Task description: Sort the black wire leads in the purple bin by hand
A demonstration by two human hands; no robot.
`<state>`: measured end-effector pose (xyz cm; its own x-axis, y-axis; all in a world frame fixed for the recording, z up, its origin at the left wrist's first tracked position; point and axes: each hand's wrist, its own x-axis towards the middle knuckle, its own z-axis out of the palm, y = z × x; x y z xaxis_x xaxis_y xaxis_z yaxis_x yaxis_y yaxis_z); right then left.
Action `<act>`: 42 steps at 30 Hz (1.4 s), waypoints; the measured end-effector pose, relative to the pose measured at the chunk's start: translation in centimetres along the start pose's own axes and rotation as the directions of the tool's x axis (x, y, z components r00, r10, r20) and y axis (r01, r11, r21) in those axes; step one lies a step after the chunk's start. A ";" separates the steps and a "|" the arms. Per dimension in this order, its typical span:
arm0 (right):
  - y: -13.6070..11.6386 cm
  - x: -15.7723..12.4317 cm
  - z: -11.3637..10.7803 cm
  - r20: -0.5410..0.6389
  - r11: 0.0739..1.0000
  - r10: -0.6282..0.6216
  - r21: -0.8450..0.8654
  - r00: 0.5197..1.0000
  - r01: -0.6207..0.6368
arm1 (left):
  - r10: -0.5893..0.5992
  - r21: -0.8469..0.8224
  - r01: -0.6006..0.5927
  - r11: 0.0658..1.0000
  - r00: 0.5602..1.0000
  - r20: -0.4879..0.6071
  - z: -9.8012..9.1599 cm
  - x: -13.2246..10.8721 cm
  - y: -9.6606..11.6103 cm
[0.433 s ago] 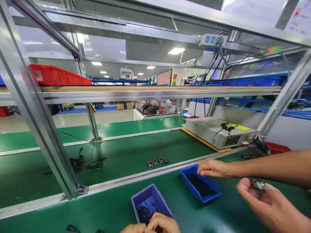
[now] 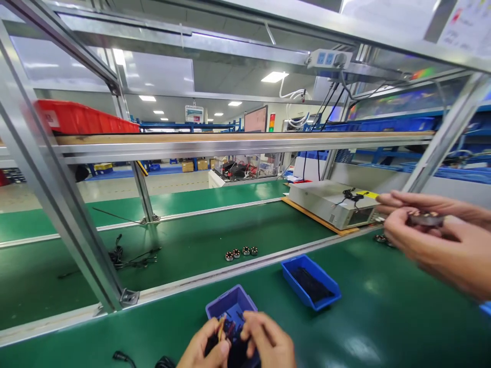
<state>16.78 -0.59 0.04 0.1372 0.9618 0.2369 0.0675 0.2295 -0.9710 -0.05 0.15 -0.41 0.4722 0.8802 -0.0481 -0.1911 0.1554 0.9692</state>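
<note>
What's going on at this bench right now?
At the near edge of the green bench, the wearer's left hand and right hand pinch a small wired part over a purple bin. A co-worker's hands on the right hold a small round metal piece in the air. A blue bin of dark bits sits between them, and four similar round pieces lie in a row on the belt behind.

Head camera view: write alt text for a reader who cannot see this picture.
At the bottom edge, the person's left hand and right hand pinch small dark parts over a purple bin on a green workbench. A blue bin sits to the right. At the right edge, a co-worker's hands hold a small round metal part.
</note>
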 end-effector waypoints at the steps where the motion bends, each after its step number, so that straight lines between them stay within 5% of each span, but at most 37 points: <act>1: 0.4 0.5 -0.4 0.002 0.993 -0.031 -0.112 1.000 0.031 | -0.006 -0.034 0.004 0.999 0.998 -0.064 -0.1 0.0 0.0; 4: 0.8 2.2 -1.2 0.316 0.764 -0.111 -0.579 0.942 0.284 | -0.050 -0.105 0.036 0.994 0.990 -0.134 -0.5 0.1 0.4; 7: 1.4 2.7 -0.1 0.548 0.501 -0.028 -0.716 0.836 0.486 | -0.092 -0.129 0.074 0.989 0.986 -0.140 -0.7 0.4 0.7; 11: 2.8 2.5 1.9 0.582 0.466 -0.007 -0.717 0.813 0.518 | -0.089 -0.133 0.063 0.989 0.975 -0.204 -0.8 1.6 0.0; 18: 2.8 2.4 0.1 0.509 0.499 -0.030 -0.738 0.860 0.454 | -0.098 -0.098 0.081 0.992 0.978 -0.186 -0.1 3.6 -1.9; 23: 2.0 2.6 -1.3 0.374 0.833 -0.113 -0.470 0.921 0.293 | -0.109 -0.128 0.081 0.988 0.969 -0.223 0.2 3.3 -1.9; 27: 1.4 2.4 -1.5 0.292 0.936 -0.105 -0.293 0.951 0.194 | -0.122 -0.157 0.085 0.984 0.962 -0.243 0.2 2.6 -0.9; 36: 0.3 1.8 -1.3 0.260 0.953 -0.102 -0.253 0.960 0.169 | -0.114 -0.037 0.109 0.993 0.973 -0.200 0.6 1.8 0.5; 42: 0.4 2.4 -1.9 0.378 0.799 -0.193 -0.475 0.905 0.369 | -0.107 0.036 0.119 0.992 0.964 -0.243 0.9 1.5 1.0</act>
<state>19.02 1.51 0.30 -0.2624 0.8829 0.3895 0.5736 0.4672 -0.6728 1.22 1.29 0.69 0.2661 0.9410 -0.2088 -0.1023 0.2430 0.9646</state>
